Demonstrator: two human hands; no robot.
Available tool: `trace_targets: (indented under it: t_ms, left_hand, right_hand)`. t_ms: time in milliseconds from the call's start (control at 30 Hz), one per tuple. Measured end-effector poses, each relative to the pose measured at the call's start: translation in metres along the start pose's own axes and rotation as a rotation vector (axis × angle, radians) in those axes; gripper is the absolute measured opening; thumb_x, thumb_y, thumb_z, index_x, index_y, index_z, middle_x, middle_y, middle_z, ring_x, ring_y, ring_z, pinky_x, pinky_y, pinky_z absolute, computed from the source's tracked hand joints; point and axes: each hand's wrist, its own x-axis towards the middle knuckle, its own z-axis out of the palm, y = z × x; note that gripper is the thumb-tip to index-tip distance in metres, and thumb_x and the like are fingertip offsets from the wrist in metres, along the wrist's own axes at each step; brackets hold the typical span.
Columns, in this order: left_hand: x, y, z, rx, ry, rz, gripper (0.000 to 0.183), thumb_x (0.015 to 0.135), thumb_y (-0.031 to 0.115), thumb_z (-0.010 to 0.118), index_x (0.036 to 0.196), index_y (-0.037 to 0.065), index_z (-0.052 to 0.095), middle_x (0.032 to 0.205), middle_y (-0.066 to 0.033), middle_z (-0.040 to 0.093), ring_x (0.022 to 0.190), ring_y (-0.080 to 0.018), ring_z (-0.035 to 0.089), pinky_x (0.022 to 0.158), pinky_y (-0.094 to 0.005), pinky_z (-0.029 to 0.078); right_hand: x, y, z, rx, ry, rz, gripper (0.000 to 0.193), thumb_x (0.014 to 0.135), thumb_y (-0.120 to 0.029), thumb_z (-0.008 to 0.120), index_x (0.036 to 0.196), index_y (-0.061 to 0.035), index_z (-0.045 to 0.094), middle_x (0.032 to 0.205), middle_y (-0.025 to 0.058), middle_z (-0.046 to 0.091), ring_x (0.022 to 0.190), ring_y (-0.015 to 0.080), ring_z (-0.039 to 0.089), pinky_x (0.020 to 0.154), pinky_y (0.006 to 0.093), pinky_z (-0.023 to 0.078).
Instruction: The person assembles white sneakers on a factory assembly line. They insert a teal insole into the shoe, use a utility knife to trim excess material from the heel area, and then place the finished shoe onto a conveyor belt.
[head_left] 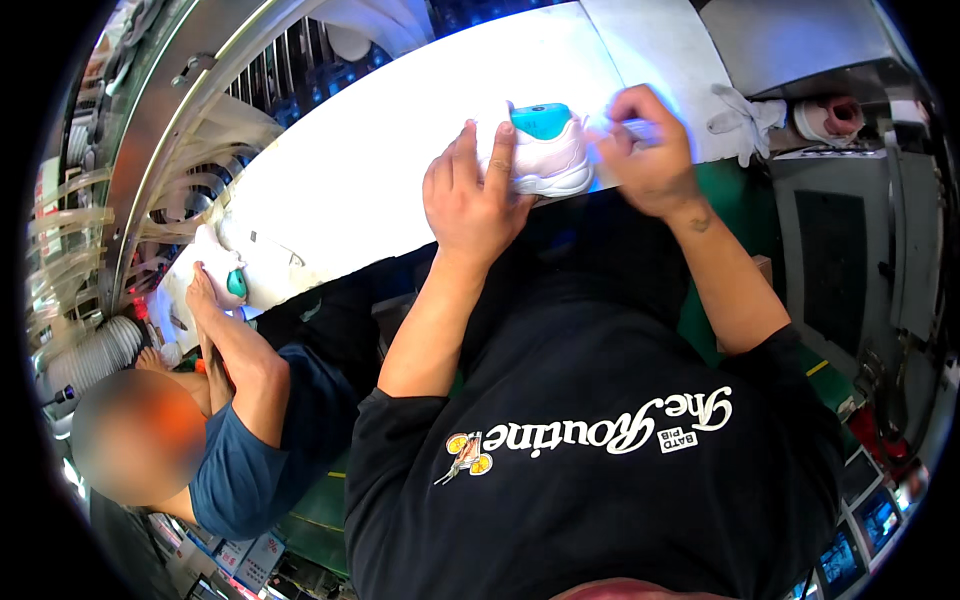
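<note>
A pale pink and white sneaker (550, 158) stands at the near edge of the white table (400, 130). A teal shoe last (540, 120) fills its opening. My left hand (475, 195) lies over one end of the sneaker, fingers stretched along it and gripping it. Just right of the sneaker's other end is my right hand (655, 155), raised, with its fingers curled together and blurred. What the right fingers hold, if anything, I cannot make out.
To the left a co-worker's hand (200, 290) touches another pale shoe (212, 250) with a teal last. White gloves (745, 120) lie at the table's right end, beside a white and pink shoe (828, 120). A grey machine cabinet (835, 250) stands at the right.
</note>
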Motion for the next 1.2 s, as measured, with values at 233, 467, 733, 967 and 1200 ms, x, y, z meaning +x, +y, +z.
trace_targets:
  t_ms: [233,467,733,967,1200]
  left_hand:
    - [0.005,0.000,0.002,0.018,-0.016,0.019,0.100,0.065,0.029,0.096,0.157,0.018,0.060,0.142,-0.0251,0.065,0.110,-0.0394,0.070,0.092,-0.0484,0.055]
    - [0.023,0.002,-0.020,0.043,-0.278,-0.010,0.100,0.066,0.032,0.099,0.157,0.028,0.059,0.147,-0.0246,0.060,0.120,-0.0409,0.065,0.100,-0.0521,0.051]
    - [0.030,0.033,-0.011,0.060,-0.239,0.007,0.096,0.063,0.041,0.102,0.149,0.023,0.063,0.165,-0.0254,0.044,0.147,-0.0485,0.046,0.110,-0.0616,0.043]
    - [0.016,0.028,0.005,0.032,-0.122,0.060,0.094,0.061,0.046,0.103,0.142,0.017,0.066,0.165,-0.0225,0.047,0.146,-0.0503,0.048,0.110,-0.0639,0.043]
    - [0.012,0.027,0.011,-0.023,-0.058,0.075,0.104,0.061,0.048,0.104,0.149,0.019,0.059,0.164,-0.0238,0.048,0.147,-0.0500,0.049,0.109,-0.0653,0.042]
  right_hand:
    - [-0.005,-0.012,0.037,-0.628,-0.229,0.060,0.105,0.078,-0.059,0.094,0.154,-0.0043,0.046,0.148,0.0199,0.054,0.127,0.0378,0.068,0.103,0.0474,0.059]
    - [0.025,0.019,0.015,-0.363,-0.270,-0.026,0.084,0.085,-0.059,0.089,0.145,-0.0091,0.060,0.140,0.0188,0.065,0.128,0.0348,0.068,0.101,0.0447,0.060]
    - [0.045,-0.010,0.016,1.102,0.061,0.266,0.044,0.104,-0.040,0.076,0.077,-0.0111,0.058,0.063,0.0032,0.057,0.050,0.0134,0.056,0.050,0.0308,0.045]
    - [0.053,-0.015,0.029,0.387,-0.179,0.304,0.035,0.108,-0.035,0.068,0.087,-0.0093,0.058,0.065,0.0043,0.055,0.049,0.0120,0.051,0.048,0.0321,0.046]
    - [0.066,0.018,-0.013,0.999,-0.176,0.328,0.039,0.110,-0.036,0.066,0.080,-0.0154,0.053,0.063,-0.0018,0.049,0.047,0.0087,0.045,0.044,0.0262,0.037]
